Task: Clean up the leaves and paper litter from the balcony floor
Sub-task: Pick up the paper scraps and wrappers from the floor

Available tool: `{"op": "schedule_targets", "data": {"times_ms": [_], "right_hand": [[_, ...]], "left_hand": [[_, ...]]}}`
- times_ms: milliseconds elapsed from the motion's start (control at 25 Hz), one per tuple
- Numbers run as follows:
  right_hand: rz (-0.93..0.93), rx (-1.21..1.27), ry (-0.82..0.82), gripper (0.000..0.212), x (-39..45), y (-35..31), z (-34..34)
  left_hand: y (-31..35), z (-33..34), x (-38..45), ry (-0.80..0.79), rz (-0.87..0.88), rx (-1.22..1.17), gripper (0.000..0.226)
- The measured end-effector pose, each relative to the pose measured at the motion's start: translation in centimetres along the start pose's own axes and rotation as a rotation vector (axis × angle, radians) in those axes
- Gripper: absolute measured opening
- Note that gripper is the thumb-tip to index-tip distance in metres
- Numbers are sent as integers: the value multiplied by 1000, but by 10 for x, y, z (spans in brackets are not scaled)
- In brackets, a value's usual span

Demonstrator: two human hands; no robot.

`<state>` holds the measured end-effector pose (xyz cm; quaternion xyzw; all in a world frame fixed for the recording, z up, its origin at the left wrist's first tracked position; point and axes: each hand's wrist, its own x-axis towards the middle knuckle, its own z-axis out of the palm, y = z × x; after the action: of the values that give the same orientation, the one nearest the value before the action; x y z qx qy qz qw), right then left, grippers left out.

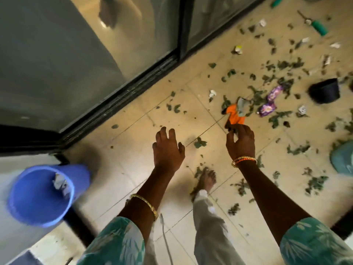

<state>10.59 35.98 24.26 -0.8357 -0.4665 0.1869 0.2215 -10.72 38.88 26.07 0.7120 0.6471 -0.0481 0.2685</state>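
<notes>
Pinching: the right hand (241, 143) has finger and thumb closed on the near edge of the orange wrapper (234, 116), with a dark bit caught at the fingertips; the rest of the fingers curl loosely
Load: a grey crumpled scrap (243, 108) sits against the top of the orange piece; whether it is lifted with it or lies on the floor behind, I cannot tell
Spare hand: the left hand (168, 150) hangs with fingers spread and relaxed, holding nothing, between the wrapper and the bin
Bin: the blue bucket (41, 194) stands at the far left by the door track (122, 96), some paper already inside, well apart from the grip
Doing it well: I'd say firm up that pinch before swinging across, since a thin wrapper held by one edge could slip out; bringing the bucket nearer would save trips
Still down: the purple wrapper (271, 101) lies just beside the orange one, white paper bits (212, 93) are scattered about, and green leaves (282, 66) are strewn thickly over the tiled floor (145, 188) to the right
Progress: early, by my reading; most litter remains
Watch: a bare foot (207, 178) stands among leaves, and a black pot (324, 90) sits near the wrappers
</notes>
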Motion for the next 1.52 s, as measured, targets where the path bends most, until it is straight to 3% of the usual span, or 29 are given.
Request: {"op": "schedule_targets", "data": {"times_ms": [160, 320, 520, 800, 960, 1120, 1200, 1320, 1440, 1520], "right_hand": [[26, -81, -104, 57, 50, 67, -36], [51, -96, -179, 54, 113, 102, -23], [-49, -117, -210, 47, 201, 147, 74], [-172, -20, -249, 52, 310, 200, 275], [-263, -12, -109, 38, 322, 207, 325], [-246, 71, -44, 21, 339, 214, 325], [-142, 256, -36, 15, 349, 213, 308], [52, 574, -5, 9, 352, 216, 278], [184, 815, -10, 18, 340, 222, 251], [255, 843, 33, 30, 330, 230, 239]], "left_hand": [[77, 30, 37, -72, 45, 37, 54], [110, 64, 94, -75, 106, 82, 50], [108, 137, 218, 22, 163, 169, 47], [82, 264, 398, 166, 283, 37, 37], [75, 293, 447, 341, 311, -109, 30], [86, 305, 463, 368, 355, -217, 24], [93, 299, 468, 329, 396, -289, 21], [108, 290, 471, 152, 296, -519, 22], [147, 282, 454, -228, 45, -924, 37], [174, 283, 439, -535, -92, -1054, 43]]}}
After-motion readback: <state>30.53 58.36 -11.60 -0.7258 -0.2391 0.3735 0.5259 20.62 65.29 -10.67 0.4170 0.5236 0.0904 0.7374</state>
